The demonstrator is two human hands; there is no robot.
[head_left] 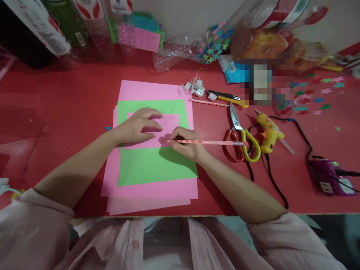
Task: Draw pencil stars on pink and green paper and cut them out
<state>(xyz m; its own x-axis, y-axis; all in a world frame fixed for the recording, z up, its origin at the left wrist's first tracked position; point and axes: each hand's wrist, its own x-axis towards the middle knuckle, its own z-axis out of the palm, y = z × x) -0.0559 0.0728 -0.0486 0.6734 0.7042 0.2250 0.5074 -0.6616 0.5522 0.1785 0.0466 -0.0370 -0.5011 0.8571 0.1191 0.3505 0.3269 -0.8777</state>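
Note:
My right hand [187,144] is closed around a pink patterned pencil [213,142], whose tip is at the lower right part of a small pink paper [170,125]. Faint marks show on that paper. My left hand [140,125] lies on its left side with the fingers spread. Under the small paper is a green sheet [154,165], and beneath that a stack of larger pink sheets [154,90].
Right of the papers lie scissors [236,123], a second pencil [209,102], a box cutter [225,96] and a yellow glue gun [268,133] with a black cord. A purple power box [332,178] sits far right. Plastic bottles [180,48] and star cutouts [317,99] are at the back.

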